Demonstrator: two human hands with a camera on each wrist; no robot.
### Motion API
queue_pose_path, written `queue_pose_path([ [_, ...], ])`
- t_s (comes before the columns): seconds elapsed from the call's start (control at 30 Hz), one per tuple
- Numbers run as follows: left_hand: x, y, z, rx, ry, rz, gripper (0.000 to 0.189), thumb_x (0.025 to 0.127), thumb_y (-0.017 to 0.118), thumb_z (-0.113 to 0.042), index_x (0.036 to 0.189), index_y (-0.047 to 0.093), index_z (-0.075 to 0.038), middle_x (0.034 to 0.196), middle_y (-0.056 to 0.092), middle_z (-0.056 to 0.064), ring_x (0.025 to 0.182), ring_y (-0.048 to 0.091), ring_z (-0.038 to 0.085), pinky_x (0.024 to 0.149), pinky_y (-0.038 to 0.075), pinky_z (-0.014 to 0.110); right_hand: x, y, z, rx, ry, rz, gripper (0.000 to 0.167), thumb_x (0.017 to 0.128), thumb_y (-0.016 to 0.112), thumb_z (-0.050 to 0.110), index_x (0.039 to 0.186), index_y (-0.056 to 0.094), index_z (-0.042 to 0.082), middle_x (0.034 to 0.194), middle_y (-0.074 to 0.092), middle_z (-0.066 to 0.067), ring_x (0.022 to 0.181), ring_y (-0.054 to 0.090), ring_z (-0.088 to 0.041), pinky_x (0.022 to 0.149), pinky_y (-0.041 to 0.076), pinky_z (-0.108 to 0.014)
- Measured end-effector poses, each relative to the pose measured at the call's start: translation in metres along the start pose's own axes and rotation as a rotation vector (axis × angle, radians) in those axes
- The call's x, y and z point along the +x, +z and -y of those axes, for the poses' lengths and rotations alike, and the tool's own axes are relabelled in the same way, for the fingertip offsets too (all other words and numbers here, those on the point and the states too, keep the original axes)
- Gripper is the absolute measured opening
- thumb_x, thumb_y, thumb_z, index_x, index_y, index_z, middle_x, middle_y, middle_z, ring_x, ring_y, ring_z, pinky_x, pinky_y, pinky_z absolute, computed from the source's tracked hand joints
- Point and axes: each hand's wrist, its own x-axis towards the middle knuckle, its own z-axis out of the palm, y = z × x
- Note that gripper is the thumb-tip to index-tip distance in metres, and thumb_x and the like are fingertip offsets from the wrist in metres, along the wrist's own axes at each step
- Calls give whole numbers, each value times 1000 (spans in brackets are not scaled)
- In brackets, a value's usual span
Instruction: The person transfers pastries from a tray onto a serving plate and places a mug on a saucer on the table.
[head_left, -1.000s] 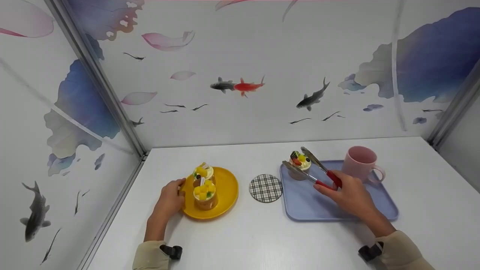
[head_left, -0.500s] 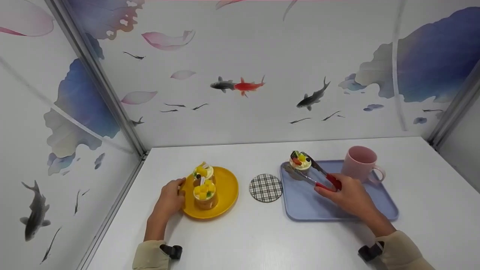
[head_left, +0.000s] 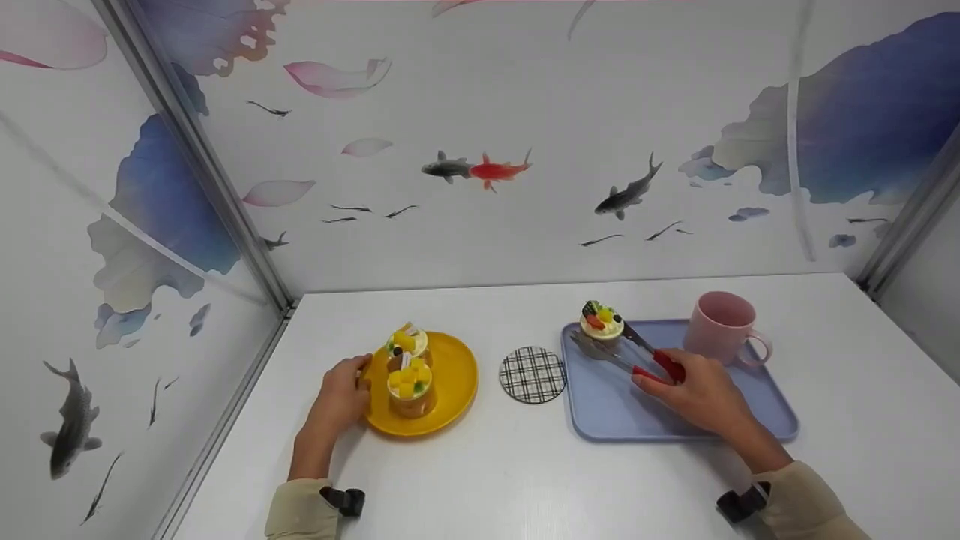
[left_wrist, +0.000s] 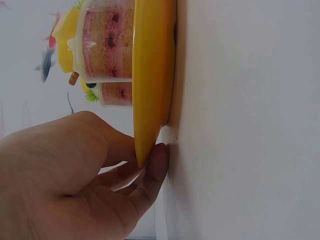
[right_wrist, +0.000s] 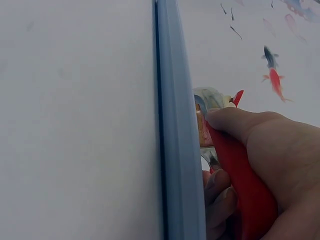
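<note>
My left hand (head_left: 343, 401) pinches the left rim of a yellow plate (head_left: 454, 375), thumb above and fingers below in the left wrist view. On the plate stand two small cakes, the front one (head_left: 411, 386) topped with yellow cubes and partly covering the rear one (head_left: 409, 341). My right hand (head_left: 697, 386) grips metal tongs (head_left: 604, 354) by their red handles. The tongs' tips are low on either side of a fruit-topped cake (head_left: 602, 322) at the back left corner of a blue tray (head_left: 630, 420). Whether both tips touch this cake is hard to tell.
A pink mug (head_left: 720, 326) stands on the tray just behind my right hand. Between plate and tray lies a round checked coaster (head_left: 532, 375), close to the tray's left edge. Walls (head_left: 480, 232) with painted fish enclose the white table (head_left: 480, 480).
The tongs' tips have come down from above the fruit-topped cake to its sides, with the arms nearer each other. My left hand and the plate have stayed in place.
</note>
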Motion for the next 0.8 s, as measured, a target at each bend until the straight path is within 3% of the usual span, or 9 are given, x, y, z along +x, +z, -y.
queue_pose_path([
  [0.53,1,1,0,20,5,-8,53,109,54,1,161,46,3,162,52,24,154,47,42,129,38,57,-1,0,0,0,-7,4,64,92,84,51,132,73,2,92,68,-6,87,59,-23,62,45,-27],
  [0.8,0,0,1,14,30,-13,52,108,53,2,160,47,4,160,53,26,153,48,44,129,39,58,0,0,-3,0,-51,-36,60,93,83,50,129,75,3,88,68,-5,83,57,-22,59,43,-26],
])
